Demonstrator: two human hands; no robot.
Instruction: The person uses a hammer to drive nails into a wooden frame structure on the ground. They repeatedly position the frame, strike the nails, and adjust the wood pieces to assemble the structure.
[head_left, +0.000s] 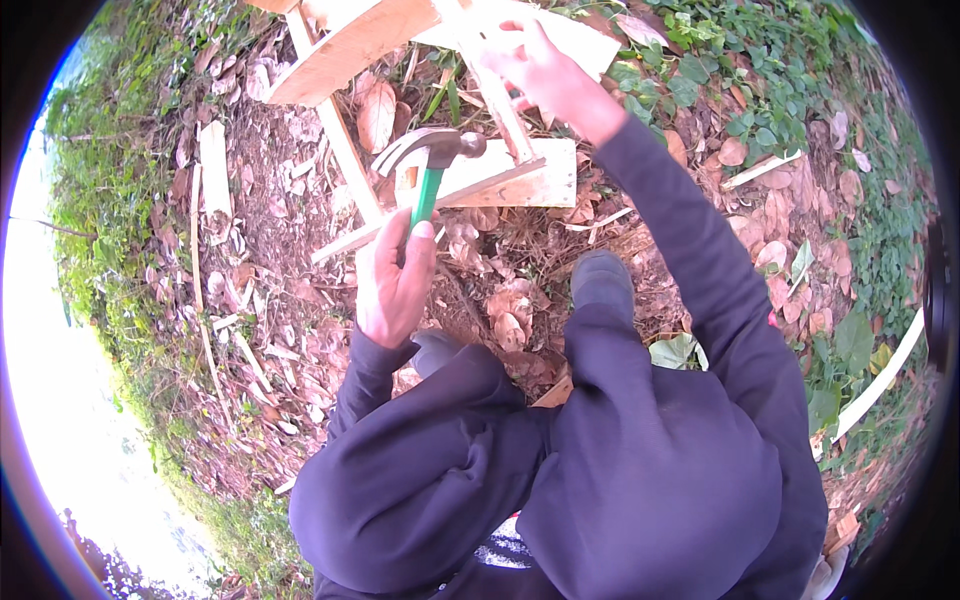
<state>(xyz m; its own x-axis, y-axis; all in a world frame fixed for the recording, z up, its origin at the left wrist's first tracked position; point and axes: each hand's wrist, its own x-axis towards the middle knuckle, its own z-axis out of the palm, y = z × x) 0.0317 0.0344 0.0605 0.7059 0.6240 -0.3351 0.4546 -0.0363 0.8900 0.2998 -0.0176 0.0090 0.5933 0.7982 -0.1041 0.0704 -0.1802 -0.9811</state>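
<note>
My left hand is closed around the green handle of a claw hammer. The hammer stands head up, its metal claw toward the left and its round face toward the right. Just beyond it is a rough wooden frame of nailed slats and boards. My right hand reaches to the far side, at an upright slat of this frame. Its fingers look apart and bent near the slat; glare blurs their tips, so contact is unclear. A pale board lies low behind the hammer.
Dry brown leaves cover the ground around my shoes. Thin wood strips and a short flat offcut lie at the left. Green plants grow at the far right. My bent knees fill the near middle.
</note>
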